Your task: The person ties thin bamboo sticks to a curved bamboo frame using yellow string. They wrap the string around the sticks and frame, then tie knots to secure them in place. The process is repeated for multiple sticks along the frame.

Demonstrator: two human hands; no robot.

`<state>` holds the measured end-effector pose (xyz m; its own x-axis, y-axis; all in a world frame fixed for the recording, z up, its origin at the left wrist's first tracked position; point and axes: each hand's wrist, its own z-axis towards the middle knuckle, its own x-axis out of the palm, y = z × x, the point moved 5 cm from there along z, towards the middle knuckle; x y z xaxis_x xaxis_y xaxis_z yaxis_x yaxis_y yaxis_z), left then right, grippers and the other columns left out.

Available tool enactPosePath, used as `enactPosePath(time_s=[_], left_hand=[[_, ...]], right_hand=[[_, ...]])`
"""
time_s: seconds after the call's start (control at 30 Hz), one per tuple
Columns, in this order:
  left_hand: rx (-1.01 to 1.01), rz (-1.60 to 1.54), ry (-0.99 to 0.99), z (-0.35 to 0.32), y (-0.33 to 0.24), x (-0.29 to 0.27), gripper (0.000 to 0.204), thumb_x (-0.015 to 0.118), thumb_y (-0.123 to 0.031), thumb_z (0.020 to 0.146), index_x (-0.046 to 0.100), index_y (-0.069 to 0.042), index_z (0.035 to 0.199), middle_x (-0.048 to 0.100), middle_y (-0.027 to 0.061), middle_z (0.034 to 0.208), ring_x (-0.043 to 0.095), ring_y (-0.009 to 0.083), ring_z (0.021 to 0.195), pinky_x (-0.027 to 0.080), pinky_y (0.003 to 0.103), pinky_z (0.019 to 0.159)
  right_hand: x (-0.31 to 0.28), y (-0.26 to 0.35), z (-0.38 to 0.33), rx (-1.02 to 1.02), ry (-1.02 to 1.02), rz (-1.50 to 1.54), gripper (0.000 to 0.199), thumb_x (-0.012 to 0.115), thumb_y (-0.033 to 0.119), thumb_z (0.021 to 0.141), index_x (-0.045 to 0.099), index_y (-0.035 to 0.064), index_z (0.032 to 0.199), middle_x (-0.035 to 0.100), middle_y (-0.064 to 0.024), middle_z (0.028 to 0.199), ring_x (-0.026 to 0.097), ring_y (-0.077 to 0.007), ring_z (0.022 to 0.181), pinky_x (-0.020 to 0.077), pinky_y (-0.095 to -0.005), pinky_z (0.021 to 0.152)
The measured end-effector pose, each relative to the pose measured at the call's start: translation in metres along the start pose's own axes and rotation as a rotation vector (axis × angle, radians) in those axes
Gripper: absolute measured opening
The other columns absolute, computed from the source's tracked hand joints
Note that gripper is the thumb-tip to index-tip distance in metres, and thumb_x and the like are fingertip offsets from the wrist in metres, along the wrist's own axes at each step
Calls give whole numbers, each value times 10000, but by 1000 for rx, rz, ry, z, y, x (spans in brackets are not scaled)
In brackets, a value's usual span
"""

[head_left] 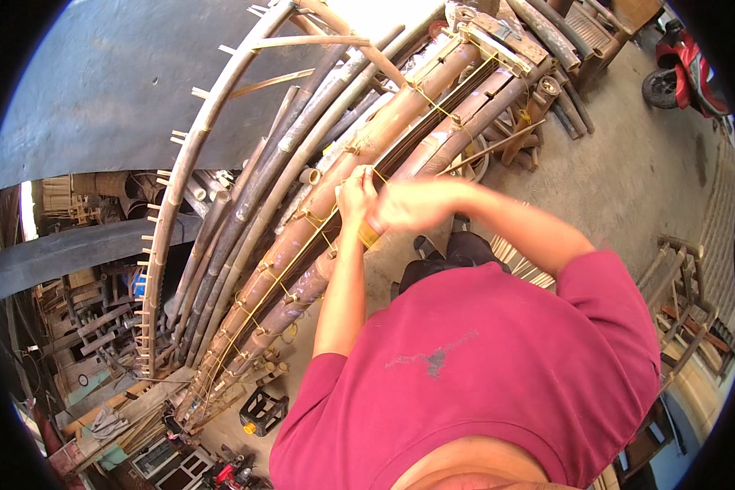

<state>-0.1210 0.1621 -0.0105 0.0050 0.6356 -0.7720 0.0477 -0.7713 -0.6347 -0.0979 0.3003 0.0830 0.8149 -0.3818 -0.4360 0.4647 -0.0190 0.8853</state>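
Note:
Two long brown bamboo poles run diagonally from lower left to upper right, the farther pole (302,233) and the nearer pole (309,286). Dark thin strips (400,145) lie lengthwise between them, and yellow cord (261,304) loops around the poles along their length. At the middle of this bundle, my left hand (356,194) is closed with its fingertips pinched beside a bit of yellow cord; what they grip is hidden. My right hand (412,204) is close beside it, smeared by motion, so its fingers do not show. A small yellow thing (369,236) shows just below the hands.
A curved bamboo frame with short pegs (169,204) stands at the left, beside several stacked bamboo poles (286,147). A black stool-like frame (263,411) is on the floor at lower left. A red motorbike (690,69) is at far right, above a bamboo rack (678,282).

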Motion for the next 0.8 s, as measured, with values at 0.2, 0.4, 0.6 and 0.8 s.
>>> enactPosePath(time_s=[0.2,0.4,0.6,0.8], left_hand=[[-5,-562,-48,46,-39,-32,222,534,-158,993,683,-20,904,670,56,799,616,127,708,504,294,693],[7,93,-216,150,45,-14,227,538,-224,946,695,-60,951,701,167,878,677,325,849,509,425,791],[113,183,30,110,23,-61,480,562,-331,931,583,8,1271,682,210,1098,647,373,1047,492,438,920],[-49,216,306,-41,102,-123,335,541,-283,939,668,12,1034,670,233,1094,637,394,1037,492,466,888]], right_hand=[[66,-43,-49,291,-306,-7,360,559,254,899,615,-4,654,585,-207,640,576,-396,633,450,-484,617],[78,-45,-73,244,-799,386,274,509,194,962,635,28,784,648,-106,725,621,-236,718,473,-396,664],[172,-78,-68,592,-1094,1469,419,485,404,1012,604,48,1199,627,-93,1114,608,-209,994,474,-389,945],[239,-61,36,256,-1066,1854,353,521,434,987,620,98,1024,662,-38,973,634,-153,888,519,-293,794]])
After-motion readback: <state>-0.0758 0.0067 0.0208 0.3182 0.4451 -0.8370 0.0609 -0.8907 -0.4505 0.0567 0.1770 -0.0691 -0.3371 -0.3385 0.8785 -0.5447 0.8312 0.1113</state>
